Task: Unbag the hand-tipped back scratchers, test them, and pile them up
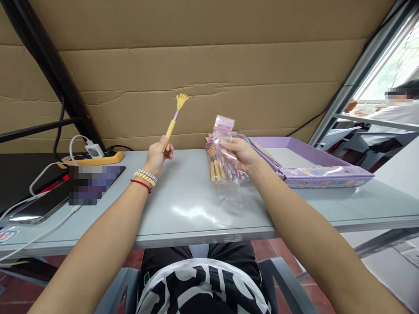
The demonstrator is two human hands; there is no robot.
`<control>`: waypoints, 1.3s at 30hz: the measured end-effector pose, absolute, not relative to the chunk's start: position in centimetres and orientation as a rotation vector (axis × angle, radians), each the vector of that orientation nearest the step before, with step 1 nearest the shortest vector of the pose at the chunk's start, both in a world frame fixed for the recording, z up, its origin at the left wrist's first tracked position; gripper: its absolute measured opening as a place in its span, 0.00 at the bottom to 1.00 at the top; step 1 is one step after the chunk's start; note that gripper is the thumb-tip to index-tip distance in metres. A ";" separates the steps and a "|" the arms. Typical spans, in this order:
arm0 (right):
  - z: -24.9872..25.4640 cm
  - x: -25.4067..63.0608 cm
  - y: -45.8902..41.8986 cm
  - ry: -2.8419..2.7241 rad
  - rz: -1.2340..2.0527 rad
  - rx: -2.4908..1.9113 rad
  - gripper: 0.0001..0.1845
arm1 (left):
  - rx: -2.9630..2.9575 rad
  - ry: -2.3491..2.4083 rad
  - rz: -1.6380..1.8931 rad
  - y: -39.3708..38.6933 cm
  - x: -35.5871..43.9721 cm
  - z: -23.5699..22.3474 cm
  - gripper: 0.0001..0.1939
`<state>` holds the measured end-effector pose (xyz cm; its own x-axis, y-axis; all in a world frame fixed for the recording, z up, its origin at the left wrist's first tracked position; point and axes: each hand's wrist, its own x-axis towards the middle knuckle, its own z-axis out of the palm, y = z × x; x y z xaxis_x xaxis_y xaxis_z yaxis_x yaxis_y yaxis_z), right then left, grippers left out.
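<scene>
My left hand (157, 158) is closed around the yellow handle of a small back scratcher (170, 127), held up with its hand-shaped end on a thin metal stem pointing up. My right hand (240, 152) pinches a clear plastic bag (224, 127) with a pink strip along its top. Below and behind that bag, several similar yellow-handled pieces (216, 171) lie on the desk among other clear packets. The bag partly covers them, so their far ends are hard to make out.
An open purple box (327, 176) stands right of my right hand. At the left are a phone (42, 203), a dark-screened device (111, 176), white cables and a yellow power strip (93, 159). Cardboard (209, 65) backs the grey desk (183, 196). Another person sits at far right.
</scene>
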<state>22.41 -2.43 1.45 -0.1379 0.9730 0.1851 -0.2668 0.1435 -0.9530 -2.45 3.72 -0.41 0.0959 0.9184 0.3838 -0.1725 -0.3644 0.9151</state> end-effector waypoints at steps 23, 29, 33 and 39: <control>0.9 17.3 -4.1 -0.968 1.124 -0.353 0.27 | 2.559 0.950 0.975 -1.9 3.3 -1.8 0.12; 0.4 16.7 -4.4 -1.003 1.142 -0.460 0.33 | 2.443 0.923 0.988 -3.7 4.6 -1.9 0.19; 0.8 16.5 -4.9 -1.037 1.096 -0.445 0.33 | 2.460 1.083 0.992 -3.9 5.1 -2.0 0.17; 1.5 15.7 -6.2 -1.069 1.038 -0.446 0.30 | 2.588 1.112 0.984 -3.8 5.3 -1.8 0.20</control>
